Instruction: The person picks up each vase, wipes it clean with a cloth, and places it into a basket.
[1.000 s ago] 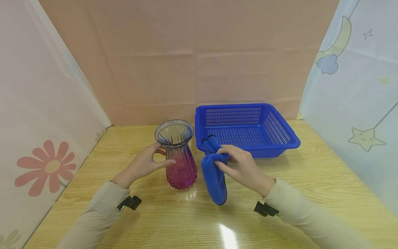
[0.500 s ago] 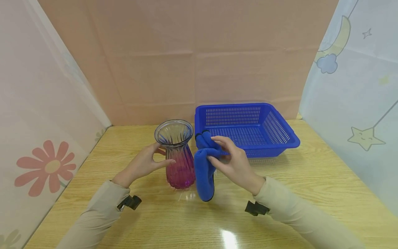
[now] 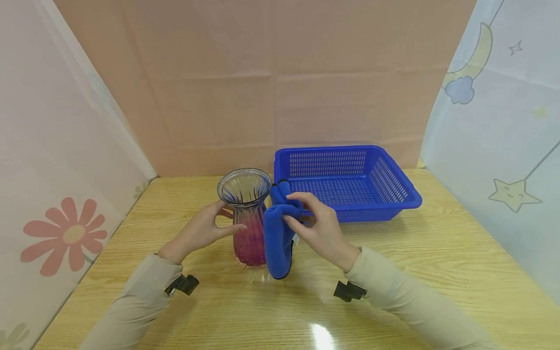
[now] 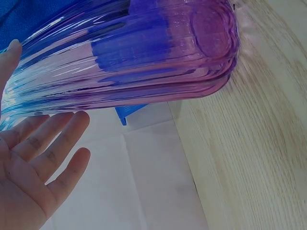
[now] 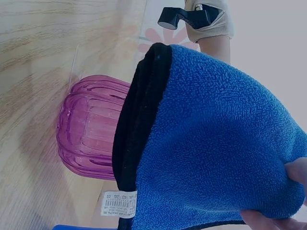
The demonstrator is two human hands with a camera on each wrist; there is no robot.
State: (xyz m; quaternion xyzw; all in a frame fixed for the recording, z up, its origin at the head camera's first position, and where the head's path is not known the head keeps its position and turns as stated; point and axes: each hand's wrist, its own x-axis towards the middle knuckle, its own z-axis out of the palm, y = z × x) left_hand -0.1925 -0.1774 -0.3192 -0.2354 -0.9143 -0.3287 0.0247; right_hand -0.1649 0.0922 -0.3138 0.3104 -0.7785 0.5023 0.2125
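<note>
A ribbed glass vase (image 3: 249, 240), bluish clear at its flared rim and pink-purple below, stands upright on the wooden table. My left hand (image 3: 200, 231) holds it just under the neck, thumb in front and fingers round the far side; in the left wrist view the fingers (image 4: 72, 127) lie along the glass. A folded blue cloth (image 3: 276, 238) with black edging hangs from my right hand (image 3: 321, 231), pinched between thumb and fingers. The cloth overlaps the vase's right side in the head view. Its white label (image 5: 119, 203) shows in the right wrist view.
A blue plastic basket (image 3: 350, 190) with slotted walls sits behind and to the right of the vase, against the peach backdrop (image 3: 210, 97). Printed white cloth screens (image 3: 503, 146) stand at both sides of the table (image 3: 227, 311).
My right hand has carried the blue cloth leftward until it overlaps the vase. The left hand and the vase have stayed where they were.
</note>
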